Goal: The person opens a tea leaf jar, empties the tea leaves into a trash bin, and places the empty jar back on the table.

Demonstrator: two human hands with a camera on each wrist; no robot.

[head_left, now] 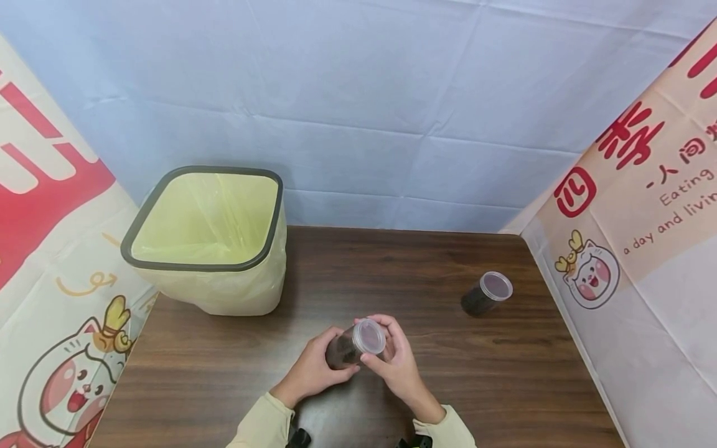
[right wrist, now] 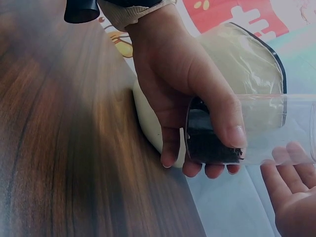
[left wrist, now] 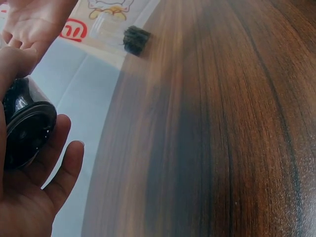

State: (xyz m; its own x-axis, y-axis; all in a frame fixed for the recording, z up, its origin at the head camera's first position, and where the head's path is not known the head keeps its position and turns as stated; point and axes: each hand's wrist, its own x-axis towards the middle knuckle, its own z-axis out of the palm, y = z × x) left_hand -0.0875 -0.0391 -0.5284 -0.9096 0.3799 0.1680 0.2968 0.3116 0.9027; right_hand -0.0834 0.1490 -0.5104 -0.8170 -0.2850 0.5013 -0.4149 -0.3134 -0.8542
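A clear plastic jar (head_left: 346,350) with dark, dry-looking contents in its lower part is held tilted above the table. My left hand (head_left: 315,367) grips its lower body, and in the right wrist view the thumb of the left hand (right wrist: 182,74) lies along the jar's wall. The translucent lid (head_left: 370,336) is on the jar's top. My right hand (head_left: 399,364) holds the lid end, thumb at the near rim and fingers round the far side. In the left wrist view the jar's dark base (left wrist: 30,133) faces the camera.
A second similar jar (head_left: 480,300) stands upright on the wooden table (head_left: 448,386) to the right. A cream bin (head_left: 241,292) with a dark rim and plastic liner stands at the back left. Cloth screens (head_left: 358,112) enclose the back and sides.
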